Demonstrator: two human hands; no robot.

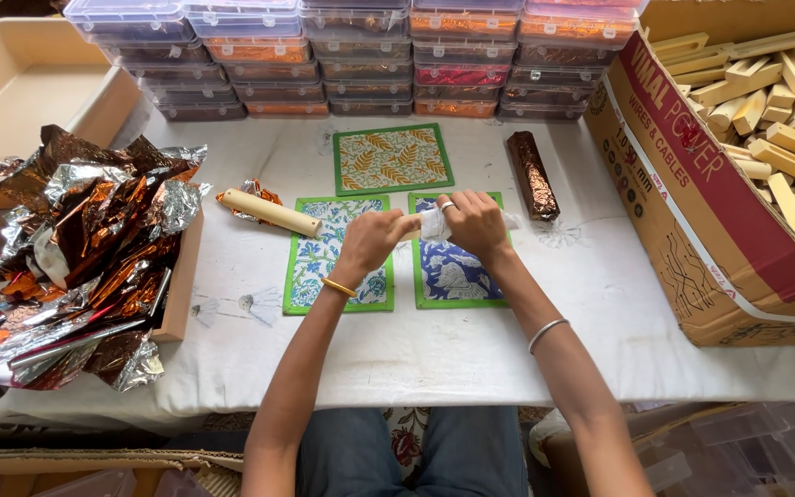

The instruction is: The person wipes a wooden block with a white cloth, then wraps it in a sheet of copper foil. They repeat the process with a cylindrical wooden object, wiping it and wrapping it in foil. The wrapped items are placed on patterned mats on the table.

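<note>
Left hand (372, 237): closed on one end of the white-wrapped stick (427, 225), frame centre.
Right hand (473, 223): clamped on its other end.
Below: blue patterned mat (453, 271).

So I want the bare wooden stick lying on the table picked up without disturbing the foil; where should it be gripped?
Probably at the right end of the wooden stick, pinched across its width from above. It lies flat and slanted, its left end resting on a foil scrap, its right end bare.
</note>
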